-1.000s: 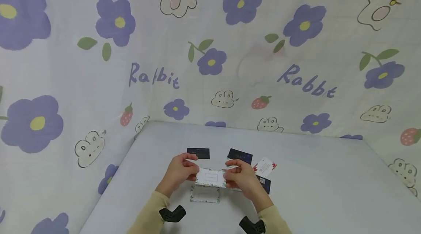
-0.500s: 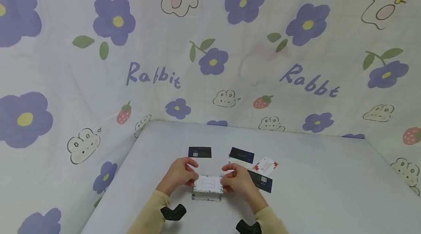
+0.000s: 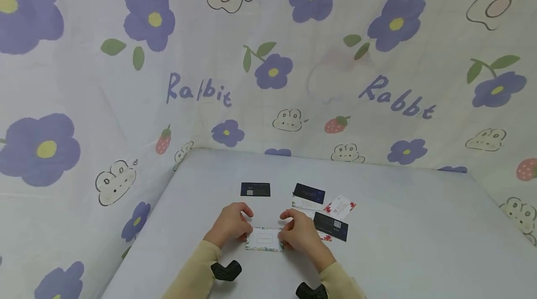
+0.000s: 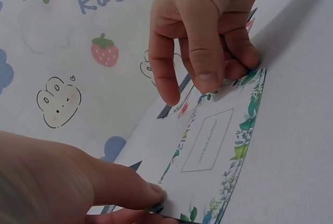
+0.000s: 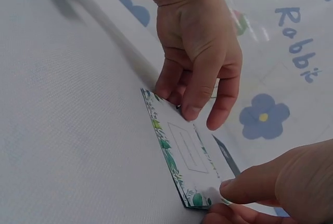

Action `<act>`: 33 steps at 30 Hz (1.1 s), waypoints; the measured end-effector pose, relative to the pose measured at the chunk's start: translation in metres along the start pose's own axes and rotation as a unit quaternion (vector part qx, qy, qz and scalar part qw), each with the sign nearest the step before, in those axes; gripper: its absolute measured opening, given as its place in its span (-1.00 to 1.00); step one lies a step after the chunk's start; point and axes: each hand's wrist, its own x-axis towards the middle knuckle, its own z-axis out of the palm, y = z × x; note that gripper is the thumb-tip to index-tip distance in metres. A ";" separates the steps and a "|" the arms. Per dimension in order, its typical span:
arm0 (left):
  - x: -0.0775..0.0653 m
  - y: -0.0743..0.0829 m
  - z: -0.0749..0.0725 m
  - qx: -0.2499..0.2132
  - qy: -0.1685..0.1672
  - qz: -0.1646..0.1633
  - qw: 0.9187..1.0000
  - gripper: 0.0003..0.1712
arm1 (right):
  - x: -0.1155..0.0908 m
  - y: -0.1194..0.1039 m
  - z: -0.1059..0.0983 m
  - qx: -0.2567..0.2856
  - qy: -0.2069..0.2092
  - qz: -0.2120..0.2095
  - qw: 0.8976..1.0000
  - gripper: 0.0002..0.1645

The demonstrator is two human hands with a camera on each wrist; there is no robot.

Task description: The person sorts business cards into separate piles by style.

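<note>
A white business card [image 3: 264, 239] with a leafy, floral border and a framed line of print lies low at the table's front middle. Its doubled edge in the wrist views shows another card beneath it. My left hand [image 3: 230, 224] pinches its left end, thumb on top, as the left wrist view shows. At the opposite end my right hand [image 3: 301, 234] pinches it between thumb and curled fingers [image 4: 244, 47]. The undersides of both grips are partly hidden.
Beyond my left hand lies a dark card [image 3: 255, 189] with a QR code. Right of centre are another dark card [image 3: 309, 193] over a floral one, a red-flowered white card [image 3: 340, 207], and a dark QR card [image 3: 331, 227] over a red-flowered card. A patterned cloth [image 3: 268, 103] hangs behind.
Both hands have lowered the floral business card toward me onto the matching card, which it now covers. My right hand has moved away from the cards at the right.
</note>
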 end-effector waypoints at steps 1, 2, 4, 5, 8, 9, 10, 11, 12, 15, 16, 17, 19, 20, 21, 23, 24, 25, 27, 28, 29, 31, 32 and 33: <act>0.000 0.000 0.001 0.007 0.003 0.001 1.000 -0.68 | 0.000 0.000 0.000 -0.001 0.001 0.001 1.000 -0.50; 0.001 0.000 0.001 0.014 0.006 0.002 1.000 -0.68 | 0.000 0.000 0.001 -0.002 0.002 0.002 1.000 -0.49; 0.001 0.000 0.002 0.024 0.012 0.004 1.000 -0.69 | 0.000 0.000 0.001 -0.002 0.001 0.000 1.000 -0.49; 0.001 0.000 0.002 0.028 0.014 0.007 0.999 -0.69 | 0.001 0.000 0.001 -0.004 0.000 0.001 1.000 -0.49; 0.001 0.001 0.002 0.035 0.019 0.008 0.999 -0.68 | 0.002 0.002 0.001 -0.009 0.001 -0.005 1.000 -0.49; 0.001 0.001 0.003 0.036 0.021 0.010 0.999 -0.67 | 0.002 0.002 0.001 -0.011 0.001 -0.009 1.000 -0.49; 0.001 0.001 0.003 0.037 0.023 0.013 0.999 -0.67 | 0.002 0.002 0.001 -0.012 0.001 -0.011 1.000 -0.49; 0.000 0.002 0.003 0.037 0.024 0.014 0.999 -0.66 | 0.002 0.002 0.001 -0.015 0.002 -0.014 1.000 -0.49; 0.000 0.002 0.003 0.037 0.025 0.013 0.999 -0.65 | 0.002 0.002 0.001 -0.016 0.003 -0.017 1.000 -0.49; -0.001 0.004 0.003 0.039 0.028 0.016 0.999 -0.62 | 0.002 0.002 0.001 -0.018 0.004 -0.021 1.000 -0.50; -0.001 0.004 0.004 0.041 0.028 0.016 0.999 -0.61 | 0.002 0.002 0.000 -0.017 0.005 -0.020 1.000 -0.50; 0.000 0.004 0.004 0.042 0.029 0.016 0.999 -0.60 | 0.002 0.002 0.000 -0.018 0.006 -0.020 1.000 -0.50; 0.000 0.004 0.005 0.044 0.030 0.015 0.998 -0.58 | 0.001 0.003 0.000 -0.017 0.007 -0.022 1.000 -0.50; 0.001 0.004 0.005 0.044 0.030 0.013 0.998 -0.57 | 0.001 0.003 0.000 -0.017 0.008 -0.023 1.000 -0.50; 0.001 0.004 0.006 0.044 0.030 0.012 0.999 -0.56 | 0.001 0.003 -0.001 -0.018 0.009 -0.024 1.000 -0.50; 0.002 0.003 0.007 0.042 0.030 0.011 0.999 -0.56 | 0.001 0.004 -0.002 -0.017 0.008 -0.022 1.000 -0.50; 0.002 0.003 0.007 0.037 0.028 0.010 0.999 -0.56 | 0.001 0.005 -0.003 -0.015 0.006 -0.020 1.000 -0.49; 0.002 0.003 0.007 0.030 0.026 0.010 0.999 -0.57 | 0.001 0.005 -0.005 -0.014 0.003 -0.019 1.000 -0.49; 0.002 0.003 0.004 0.010 0.024 0.005 1.000 -0.59 | 0.001 0.006 -0.011 -0.011 0.000 -0.011 1.000 -0.47; 0.002 0.003 0.001 -0.004 0.025 0.004 1.000 -0.60 | 0.001 0.006 -0.016 -0.005 0.001 -0.005 1.000 -0.46; 0.002 0.004 -0.002 -0.019 0.028 0.004 0.999 -0.60 | 0.002 0.006 -0.022 0.004 0.003 0.003 1.000 -0.44; 0.004 0.007 -0.011 -0.053 0.041 -0.001 0.998 -0.60 | 0.002 0.005 -0.038 0.023 0.017 0.019 0.999 -0.42; 0.004 0.009 -0.015 -0.068 0.050 -0.002 0.996 -0.58 | 0.001 0.005 -0.048 0.033 0.028 0.027 0.999 -0.41; 0.006 0.010 -0.020 -0.084 0.060 0.000 0.995 -0.58 | 0.001 0.004 -0.059 0.049 0.037 0.034 0.998 -0.40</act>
